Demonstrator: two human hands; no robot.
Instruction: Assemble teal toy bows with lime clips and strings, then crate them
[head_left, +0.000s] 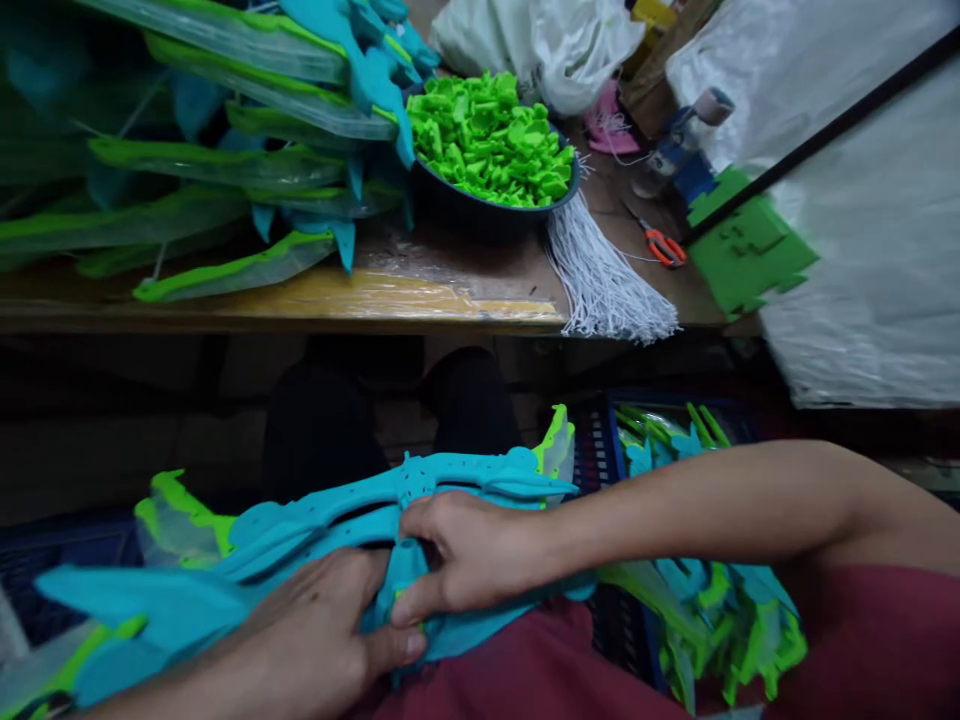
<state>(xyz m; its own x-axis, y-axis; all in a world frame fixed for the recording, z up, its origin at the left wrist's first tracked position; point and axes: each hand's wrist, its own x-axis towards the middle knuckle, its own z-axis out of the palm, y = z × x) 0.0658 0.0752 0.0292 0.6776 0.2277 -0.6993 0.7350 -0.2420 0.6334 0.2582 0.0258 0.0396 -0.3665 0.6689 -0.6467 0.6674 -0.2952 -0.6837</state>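
Both my hands grip a long teal and lime-green foam toy piece [337, 515] lying across my lap. My left hand [315, 630] is wrapped round its middle from below, thumb pointing right. My right hand [465, 555] comes in from the right and pinches the same teal middle part, fingers curled. The piece has teal curved ribs with small holes and green translucent tips at both ends.
A wooden bench [420, 290] ahead holds a stack of similar teal-green pieces [225, 150], a dark bowl of green foam bits [491, 140], a bundle of white strings [604, 280], orange scissors [664, 247], a green foam sheet [750, 245]. A blue crate [697, 600] with more pieces sits at right.
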